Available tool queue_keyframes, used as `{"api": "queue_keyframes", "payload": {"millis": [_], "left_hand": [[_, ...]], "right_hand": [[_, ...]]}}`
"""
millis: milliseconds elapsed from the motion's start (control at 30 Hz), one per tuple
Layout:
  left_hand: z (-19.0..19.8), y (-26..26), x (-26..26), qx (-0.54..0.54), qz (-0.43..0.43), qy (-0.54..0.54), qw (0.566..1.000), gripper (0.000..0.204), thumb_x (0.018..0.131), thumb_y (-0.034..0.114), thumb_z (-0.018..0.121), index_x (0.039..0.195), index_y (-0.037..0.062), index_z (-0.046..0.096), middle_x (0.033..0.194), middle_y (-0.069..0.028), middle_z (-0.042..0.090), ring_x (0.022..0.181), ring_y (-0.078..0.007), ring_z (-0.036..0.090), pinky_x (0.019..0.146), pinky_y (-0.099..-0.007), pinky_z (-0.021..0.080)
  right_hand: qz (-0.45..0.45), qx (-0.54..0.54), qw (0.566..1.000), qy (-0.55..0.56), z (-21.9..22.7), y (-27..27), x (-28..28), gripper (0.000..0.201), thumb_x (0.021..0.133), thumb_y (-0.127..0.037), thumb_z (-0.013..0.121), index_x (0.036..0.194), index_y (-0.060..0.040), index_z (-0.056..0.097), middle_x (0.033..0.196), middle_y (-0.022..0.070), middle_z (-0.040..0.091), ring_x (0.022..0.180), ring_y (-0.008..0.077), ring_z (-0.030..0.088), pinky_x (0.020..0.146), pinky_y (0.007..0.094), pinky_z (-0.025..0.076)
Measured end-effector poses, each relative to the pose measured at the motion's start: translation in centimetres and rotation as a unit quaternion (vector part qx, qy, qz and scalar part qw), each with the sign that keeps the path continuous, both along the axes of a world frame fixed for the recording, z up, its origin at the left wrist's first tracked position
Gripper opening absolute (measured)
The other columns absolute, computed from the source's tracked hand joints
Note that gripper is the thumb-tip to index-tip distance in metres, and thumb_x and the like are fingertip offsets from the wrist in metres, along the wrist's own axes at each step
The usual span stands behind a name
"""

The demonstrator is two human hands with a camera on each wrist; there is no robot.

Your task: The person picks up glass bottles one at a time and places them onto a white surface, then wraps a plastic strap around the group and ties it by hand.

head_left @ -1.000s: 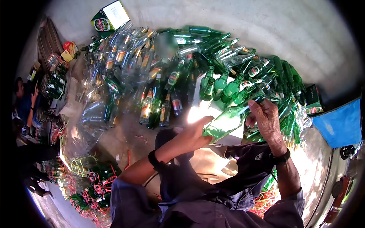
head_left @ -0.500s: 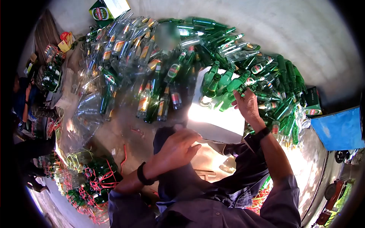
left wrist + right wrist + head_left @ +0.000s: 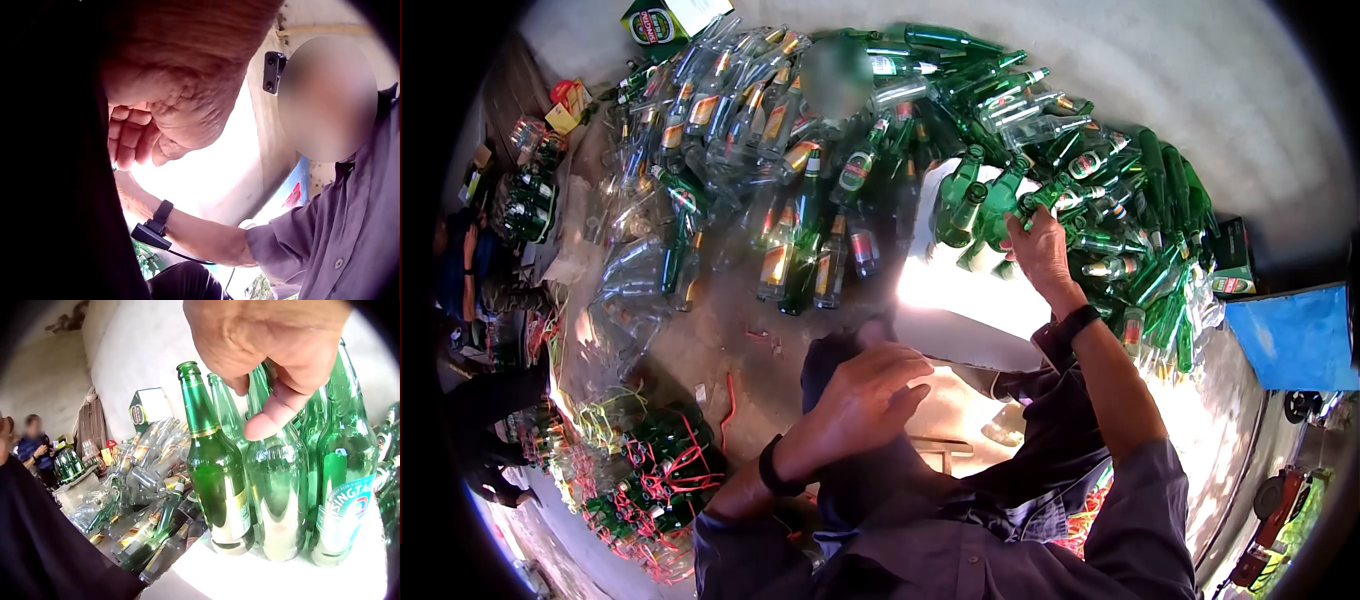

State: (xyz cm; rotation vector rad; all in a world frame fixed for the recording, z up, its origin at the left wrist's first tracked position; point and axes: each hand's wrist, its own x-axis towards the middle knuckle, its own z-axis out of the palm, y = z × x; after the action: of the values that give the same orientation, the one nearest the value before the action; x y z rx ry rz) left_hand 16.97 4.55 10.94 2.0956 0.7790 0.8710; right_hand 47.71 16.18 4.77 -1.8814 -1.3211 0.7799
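Note:
My right hand grips the neck of a clear-green beer bottle, thumb and fingers curled round it. That bottle stands upright on a white box-like surface among several other green bottles. Beside it in the right wrist view are a darker green bottle with a gold neck band and one with a blue-and-white label. My left hand hovers over the left knee, fingers loosely bent and holding nothing; the left wrist view shows its palm side close up.
Piled clear bottles with orange labels lie at the back left, green bottles at the back right. Bundles tied with red strips sit at the lower left. A blue panel stands on the right. Another person is at the far left.
A second ago both hands held a tilted green bottle over the white surface. The right hand has since moved forward to the standing bottles; the left has drawn back empty.

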Motion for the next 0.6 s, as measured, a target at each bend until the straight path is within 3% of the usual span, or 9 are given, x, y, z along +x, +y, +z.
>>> {"api": "queue_keyframes", "payload": {"millis": [133, 200, 233, 400, 433, 500, 533, 600], "left_hand": [[0.2, 0.1, -0.1, -0.017, -0.005, -0.018, 1.0, 0.023, 0.081, 0.005, 0.071, 0.103, 0.0016, 0.066, 0.1, -0.0139, 0.069, 0.094, -0.0321, 0.067, 0.081, -0.0393, 0.055], [0.5, 0.1, -0.3, -0.025, -0.002, -0.023, 0.999, 0.023, 0.081, 0.004, 0.071, 0.104, 0.0016, 0.066, 0.101, -0.0138, 0.069, 0.094, -0.0318, 0.067, 0.08, -0.0389, 0.055], [0.5, 0.1, -0.4, -0.034, -0.003, -0.034, 0.999, 0.024, 0.081, 0.003, 0.071, 0.105, 0.0015, 0.067, 0.101, -0.0138, 0.069, 0.094, -0.0314, 0.067, 0.08, -0.0384, 0.055], [1.3, -0.4, -1.7, -0.061, 0.01, -0.058, 0.996, 0.025, 0.083, 0.001, 0.071, 0.108, 0.0011, 0.068, 0.103, -0.0135, 0.07, 0.094, -0.0277, 0.068, 0.079, -0.0351, 0.054], [1.0, -0.7, -2.1, -0.096, 0.03, -0.09, 0.991, 0.024, 0.084, 0.0, 0.069, 0.108, 0.0008, 0.068, 0.103, -0.012, 0.07, 0.094, -0.0242, 0.068, 0.08, -0.0336, 0.054], [0.4, -1.3, -3.3, -0.131, 0.053, -0.12, 0.983, 0.023, 0.086, -0.001, 0.068, 0.109, 0.0006, 0.068, 0.103, -0.0106, 0.071, 0.093, -0.0208, 0.067, 0.08, -0.0321, 0.053], [0.2, -1.6, -4.5, -0.153, 0.105, -0.151, 0.971, 0.021, 0.088, 0.001, 0.066, 0.109, 0.0003, 0.068, 0.102, -0.0093, 0.071, 0.092, -0.0178, 0.066, 0.081, -0.0309, 0.052], [-0.5, -1.7, -6.8, -0.177, 0.161, -0.178, 0.954, 0.02, 0.09, 0.002, 0.064, 0.109, 0.0, 0.068, 0.102, -0.008, 0.071, 0.091, -0.0149, 0.064, 0.081, -0.0297, 0.051]], "right_hand": [[-0.005, 0.026, 1.0, 0.009, 0.5, -0.8, 0.1, 0.037, 0.092, -0.021, 0.064, 0.096, 0.013, 0.05, 0.074, 0.0235, 0.069, 0.066, 0.0254, 0.073, 0.05, 0.0339, 0.057], [0.0, -0.003, 0.997, 0.072, 0.9, -1.2, 0.4, 0.034, 0.093, -0.01, 0.064, 0.112, 0.0146, 0.048, 0.11, 0.0259, 0.063, 0.076, 0.0243, 0.073, 0.053, 0.031, 0.061], [0.0, -0.007, 0.996, 0.089, 0.9, -1.3, 0.5, 0.035, 0.093, -0.008, 0.063, 0.114, 0.0152, 0.048, 0.117, 0.0277, 0.06, 0.077, 0.0249, 0.073, 0.053, 0.0306, 0.061], [0.018, 0.021, 0.996, 0.081, 2.3, -2.7, 0.2, 0.039, 0.094, -0.01, 0.062, 0.118, 0.0178, 0.049, 0.131, 0.0333, 0.054, 0.075, 0.0223, 0.073, 0.052, 0.0295, 0.06], [0.01, 0.02, 0.999, 0.047, 2.7, -3.2, 0.0, 0.053, 0.092, -0.013, 0.062, 0.131, 0.0185, 0.045, 0.13, 0.0323, 0.057, 0.077, 0.023, 0.074, 0.056, 0.0299, 0.061], [0.047, 0.002, 0.998, 0.044, 3.9, -4.9, 0.5, 0.051, 0.093, -0.014, 0.063, 0.13, 0.0181, 0.047, 0.127, 0.0307, 0.059, 0.077, 0.0221, 0.073, 0.055, 0.029, 0.059], [0.079, -0.008, 0.996, 0.043, 4.6, -5.9, 0.9, 0.05, 0.094, -0.015, 0.063, 0.129, 0.0176, 0.048, 0.125, 0.0296, 0.061, 0.077, 0.0217, 0.073, 0.055, 0.0292, 0.058], [0.111, -0.035, 0.993, 0.012, 6.8, -8.2, 1.5, 0.038, 0.095, -0.01, 0.061, 0.125, 0.0134, 0.054, 0.108, 0.0203, 0.067, 0.078, 0.0206, 0.072, 0.057, 0.0282, 0.058]]}}
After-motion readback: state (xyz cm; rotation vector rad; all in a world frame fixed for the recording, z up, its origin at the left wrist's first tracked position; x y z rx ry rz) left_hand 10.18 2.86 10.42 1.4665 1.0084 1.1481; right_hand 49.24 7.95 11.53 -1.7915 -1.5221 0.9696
